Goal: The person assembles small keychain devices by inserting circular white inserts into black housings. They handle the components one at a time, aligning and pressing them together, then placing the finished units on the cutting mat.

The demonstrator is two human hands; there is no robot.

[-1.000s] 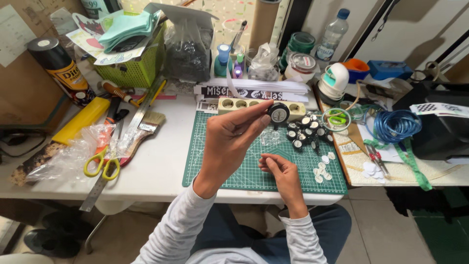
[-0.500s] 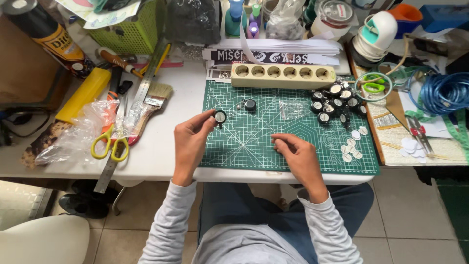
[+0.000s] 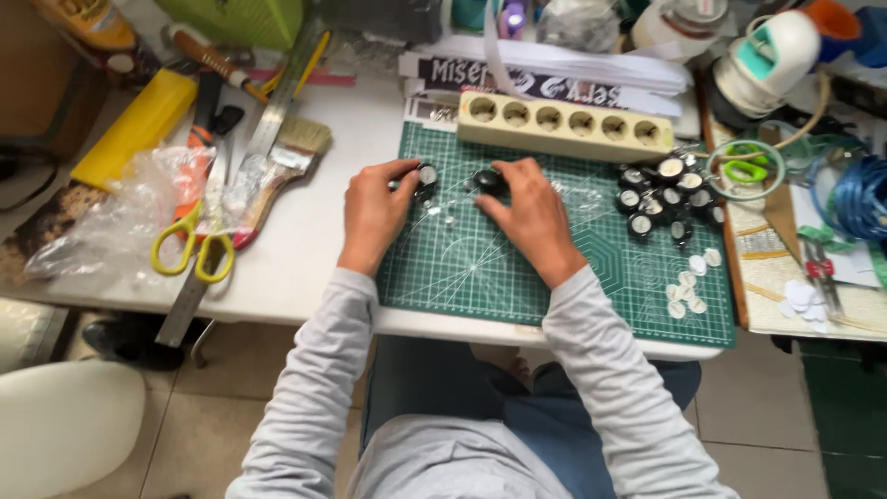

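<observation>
Low on the green cutting mat (image 3: 480, 277), which keeps small parts on the counter (image 3: 305, 259), the left hand (image 3: 374, 211) has its grip narrowed on a small round black cap (image 3: 426, 175); the right hand (image 3: 528, 217) covers a second black piece (image 3: 490, 181), grip closed over it. Farther right more caps (image 3: 661, 194) cluster loose; the beige socket strip (image 3: 564, 127) sits empty beyond.

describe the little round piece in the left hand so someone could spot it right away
On the green cutting mat, below the beige power strip, the left hand pinches a small black round cap with a pale centre. It sits apart from the cluster of similar caps at the mat's right.
</observation>
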